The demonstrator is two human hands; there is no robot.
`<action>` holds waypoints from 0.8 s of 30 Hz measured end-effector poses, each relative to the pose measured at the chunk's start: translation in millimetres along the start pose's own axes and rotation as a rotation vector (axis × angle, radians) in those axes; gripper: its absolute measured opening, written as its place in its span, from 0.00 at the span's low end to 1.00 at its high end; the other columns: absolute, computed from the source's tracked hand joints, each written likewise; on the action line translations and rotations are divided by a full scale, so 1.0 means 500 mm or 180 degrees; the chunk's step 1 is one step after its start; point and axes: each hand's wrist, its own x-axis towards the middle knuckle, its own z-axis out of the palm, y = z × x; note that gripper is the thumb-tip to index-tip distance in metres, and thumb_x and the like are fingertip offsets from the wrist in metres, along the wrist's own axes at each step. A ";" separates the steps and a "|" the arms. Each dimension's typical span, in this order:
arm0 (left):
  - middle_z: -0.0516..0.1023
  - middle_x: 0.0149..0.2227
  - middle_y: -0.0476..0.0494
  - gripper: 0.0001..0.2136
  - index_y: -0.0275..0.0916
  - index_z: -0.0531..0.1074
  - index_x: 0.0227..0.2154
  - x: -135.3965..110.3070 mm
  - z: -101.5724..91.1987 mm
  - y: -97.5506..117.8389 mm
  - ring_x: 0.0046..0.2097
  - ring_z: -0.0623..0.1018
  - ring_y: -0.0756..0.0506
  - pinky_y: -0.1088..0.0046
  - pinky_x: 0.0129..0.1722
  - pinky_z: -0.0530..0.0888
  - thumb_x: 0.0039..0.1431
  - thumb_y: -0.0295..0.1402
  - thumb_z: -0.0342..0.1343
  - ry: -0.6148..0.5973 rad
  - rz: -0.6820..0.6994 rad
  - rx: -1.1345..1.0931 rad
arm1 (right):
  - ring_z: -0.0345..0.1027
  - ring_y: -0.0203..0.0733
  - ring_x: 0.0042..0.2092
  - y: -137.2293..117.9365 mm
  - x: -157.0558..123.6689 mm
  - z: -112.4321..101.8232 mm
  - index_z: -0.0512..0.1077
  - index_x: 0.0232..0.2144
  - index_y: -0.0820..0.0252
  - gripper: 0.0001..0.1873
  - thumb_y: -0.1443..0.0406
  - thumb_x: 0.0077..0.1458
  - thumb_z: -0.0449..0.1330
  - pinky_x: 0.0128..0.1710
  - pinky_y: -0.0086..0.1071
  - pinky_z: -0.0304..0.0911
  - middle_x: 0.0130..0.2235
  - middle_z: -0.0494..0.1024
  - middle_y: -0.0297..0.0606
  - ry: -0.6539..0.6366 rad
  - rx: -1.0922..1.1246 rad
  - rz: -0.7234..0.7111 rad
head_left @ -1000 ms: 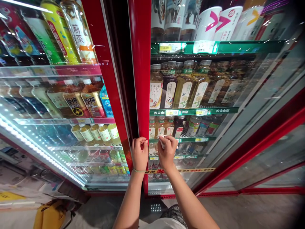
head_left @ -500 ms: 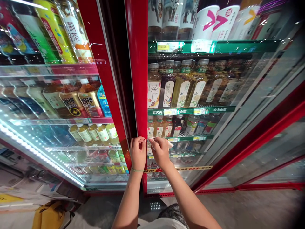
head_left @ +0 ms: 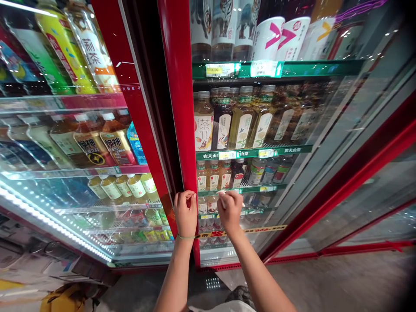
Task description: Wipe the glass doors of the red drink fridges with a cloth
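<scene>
My left hand [head_left: 185, 213] is curled round the edge of the red door frame [head_left: 178, 108] of a drinks cooler, fingers closed on it. My right hand [head_left: 230, 211] presses a small white cloth or tissue [head_left: 223, 193] against the glass door [head_left: 292, 173], fingers closed round it. Behind the glass stand rows of tea bottles [head_left: 227, 123] on green-edged shelves [head_left: 253, 152].
A second cooler [head_left: 65, 143] full of bottled drinks stands to the left, its shelves lit. A further red-framed glass door [head_left: 367, 173] is at the right. A yellow bag [head_left: 61, 299] lies on the floor at the lower left. Grey floor [head_left: 325, 281] lies below.
My right hand with the white cloth has slid a little to the right along the glass. My left hand has kept its hold on the red frame. The view has shifted slightly.
</scene>
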 end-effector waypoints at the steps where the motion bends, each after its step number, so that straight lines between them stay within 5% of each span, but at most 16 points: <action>1: 0.74 0.36 0.47 0.04 0.42 0.74 0.37 -0.002 0.002 0.003 0.38 0.76 0.48 0.71 0.40 0.76 0.68 0.33 0.56 0.0033 -0.0010 0.0032 | 0.66 0.43 0.46 0.002 0.005 -0.002 0.73 0.49 0.53 0.16 0.73 0.60 0.59 0.44 0.38 0.67 0.44 0.69 0.39 0.0166 -0.0003 0.0190; 3: 0.74 0.37 0.46 0.04 0.42 0.75 0.39 -0.007 0.008 0.012 0.39 0.77 0.48 0.70 0.42 0.76 0.68 0.33 0.55 0.0112 -0.0020 0.0107 | 0.66 0.43 0.48 0.006 0.017 -0.004 0.73 0.50 0.53 0.17 0.73 0.60 0.59 0.46 0.39 0.68 0.45 0.68 0.40 0.0223 0.0030 0.0199; 8: 0.76 0.41 0.45 0.06 0.42 0.76 0.43 -0.009 0.029 0.045 0.41 0.78 0.48 0.70 0.45 0.77 0.69 0.31 0.55 0.0133 0.0164 0.0045 | 0.66 0.41 0.42 0.027 0.025 -0.017 0.74 0.49 0.52 0.17 0.72 0.59 0.61 0.42 0.35 0.65 0.42 0.72 0.37 -0.0318 -0.0040 -0.0846; 13: 0.77 0.40 0.45 0.06 0.42 0.76 0.44 -0.012 0.056 0.079 0.41 0.79 0.49 0.72 0.45 0.78 0.68 0.30 0.55 0.0126 0.0203 -0.0031 | 0.66 0.43 0.47 0.047 0.041 -0.031 0.72 0.50 0.53 0.16 0.72 0.60 0.61 0.45 0.39 0.66 0.45 0.70 0.40 0.0136 -0.0115 -0.0199; 19: 0.77 0.40 0.45 0.06 0.42 0.76 0.44 -0.023 0.073 0.093 0.42 0.79 0.48 0.70 0.46 0.78 0.69 0.30 0.55 0.0051 0.0191 0.0071 | 0.67 0.41 0.45 0.072 0.047 -0.049 0.73 0.52 0.50 0.20 0.72 0.59 0.62 0.46 0.37 0.65 0.43 0.74 0.37 -0.0337 0.0052 -0.0836; 24: 0.78 0.40 0.45 0.07 0.43 0.76 0.45 -0.022 0.081 0.097 0.43 0.79 0.47 0.68 0.48 0.77 0.69 0.31 0.55 0.0046 0.0158 0.0131 | 0.65 0.44 0.46 0.088 0.059 -0.055 0.72 0.50 0.50 0.18 0.72 0.59 0.61 0.46 0.41 0.63 0.43 0.71 0.39 0.0228 -0.0169 -0.0150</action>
